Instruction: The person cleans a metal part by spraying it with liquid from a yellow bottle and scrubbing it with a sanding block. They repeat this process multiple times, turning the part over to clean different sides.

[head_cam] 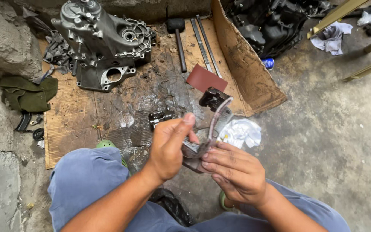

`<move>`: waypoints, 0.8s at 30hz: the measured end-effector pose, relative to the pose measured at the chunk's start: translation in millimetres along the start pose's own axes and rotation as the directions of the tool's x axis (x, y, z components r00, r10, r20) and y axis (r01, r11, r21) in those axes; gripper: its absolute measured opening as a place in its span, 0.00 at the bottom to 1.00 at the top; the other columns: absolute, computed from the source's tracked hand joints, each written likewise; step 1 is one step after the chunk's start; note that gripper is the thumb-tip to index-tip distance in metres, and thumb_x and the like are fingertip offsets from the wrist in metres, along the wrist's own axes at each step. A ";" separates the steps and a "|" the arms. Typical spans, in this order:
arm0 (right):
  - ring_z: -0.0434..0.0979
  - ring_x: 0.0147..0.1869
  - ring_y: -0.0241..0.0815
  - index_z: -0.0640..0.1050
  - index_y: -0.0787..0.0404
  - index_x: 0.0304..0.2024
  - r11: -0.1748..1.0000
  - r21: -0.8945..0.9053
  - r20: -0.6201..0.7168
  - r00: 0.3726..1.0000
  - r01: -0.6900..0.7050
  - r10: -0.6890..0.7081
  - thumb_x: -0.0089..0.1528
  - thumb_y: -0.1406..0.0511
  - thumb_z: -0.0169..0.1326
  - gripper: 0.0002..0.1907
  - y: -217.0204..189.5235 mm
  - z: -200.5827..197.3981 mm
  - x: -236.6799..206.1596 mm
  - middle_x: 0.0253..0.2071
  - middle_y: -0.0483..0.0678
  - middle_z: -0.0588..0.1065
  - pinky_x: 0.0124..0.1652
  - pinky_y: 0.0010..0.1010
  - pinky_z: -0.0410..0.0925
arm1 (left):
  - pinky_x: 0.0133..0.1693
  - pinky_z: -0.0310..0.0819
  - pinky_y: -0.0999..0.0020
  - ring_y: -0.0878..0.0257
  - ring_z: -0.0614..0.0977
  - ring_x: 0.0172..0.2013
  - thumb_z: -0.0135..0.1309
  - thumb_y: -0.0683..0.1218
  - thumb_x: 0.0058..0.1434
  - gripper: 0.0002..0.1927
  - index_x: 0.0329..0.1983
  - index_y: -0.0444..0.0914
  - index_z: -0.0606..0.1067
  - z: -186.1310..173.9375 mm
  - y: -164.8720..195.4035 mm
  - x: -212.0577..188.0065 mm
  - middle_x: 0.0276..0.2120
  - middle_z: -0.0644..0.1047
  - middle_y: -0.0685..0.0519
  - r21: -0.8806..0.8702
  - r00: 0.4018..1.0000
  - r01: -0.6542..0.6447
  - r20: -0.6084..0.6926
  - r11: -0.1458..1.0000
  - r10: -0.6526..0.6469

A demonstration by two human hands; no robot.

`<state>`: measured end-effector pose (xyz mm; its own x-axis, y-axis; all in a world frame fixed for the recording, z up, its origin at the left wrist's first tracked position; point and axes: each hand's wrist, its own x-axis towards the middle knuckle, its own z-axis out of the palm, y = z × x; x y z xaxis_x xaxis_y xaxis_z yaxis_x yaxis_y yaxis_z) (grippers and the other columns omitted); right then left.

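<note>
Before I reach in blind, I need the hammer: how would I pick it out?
Find the greasy cardboard sheet on the floor, then the big grey engine casing at its far end. Right of the casing lies the hammer, its black head farthest from you; the two flat bars beside it have none.

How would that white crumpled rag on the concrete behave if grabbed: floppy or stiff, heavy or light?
The white crumpled rag is probably floppy: it lies in soft folds with no set shape. It looks light for its bulk, since it is thin cloth. It is unlikely to roll or tip, but it may drag on the rough grey concrete floor.
</note>
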<state>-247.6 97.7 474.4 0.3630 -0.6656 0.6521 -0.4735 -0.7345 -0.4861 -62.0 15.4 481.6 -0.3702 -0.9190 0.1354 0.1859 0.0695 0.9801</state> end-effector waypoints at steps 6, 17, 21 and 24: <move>0.83 0.57 0.56 0.80 0.67 0.47 0.997 0.081 -0.012 1.000 0.020 -0.019 0.62 0.71 0.60 0.11 -3.9 2.9 -3.1 0.49 0.56 0.80 0.62 0.48 0.72 | 0.32 0.63 0.72 0.71 0.69 0.27 0.44 0.55 0.74 0.27 0.23 0.34 0.72 0.9 -3.7 -4.4 0.22 0.72 0.57 -0.067 0.996 0.090 0.021 0.994 -0.089; 0.82 0.57 0.56 0.81 0.66 0.47 0.999 0.027 -0.031 0.999 0.026 -0.026 0.62 0.72 0.60 0.10 -7.9 3.3 6.3 0.47 0.54 0.80 0.61 0.48 0.72 | 0.34 0.65 0.72 0.71 0.72 0.28 0.44 0.55 0.74 0.27 0.22 0.34 0.73 -2.1 -6.5 -12.6 0.23 0.75 0.56 -0.003 0.999 0.048 0.025 0.999 -0.048; 0.84 0.55 0.53 0.80 0.66 0.46 0.998 0.059 -0.026 1.000 0.012 -0.010 0.62 0.72 0.59 0.09 -9.6 4.8 5.0 0.48 0.55 0.81 0.62 0.52 0.69 | 0.32 0.64 0.72 0.70 0.71 0.26 0.43 0.56 0.73 0.27 0.22 0.34 0.73 -6.5 -2.6 -14.0 0.21 0.74 0.56 -0.011 0.996 0.091 -0.015 0.996 -0.091; 0.84 0.53 0.51 0.81 0.66 0.47 0.986 0.142 0.016 0.995 0.091 -0.094 0.62 0.71 0.60 0.10 -6.4 8.9 -0.3 0.47 0.54 0.81 0.61 0.49 0.71 | 0.32 0.64 0.72 0.70 0.71 0.26 0.44 0.56 0.73 0.27 0.22 0.34 0.74 -7.9 0.6 -15.2 0.21 0.74 0.56 0.052 0.999 0.047 0.007 0.998 -0.047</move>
<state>-237.5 101.5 472.1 0.4188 -0.5954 0.6856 -0.3196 -0.8034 -0.5025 -49.1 26.3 479.0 -0.3848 -0.9186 0.0901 0.1210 0.0466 0.9916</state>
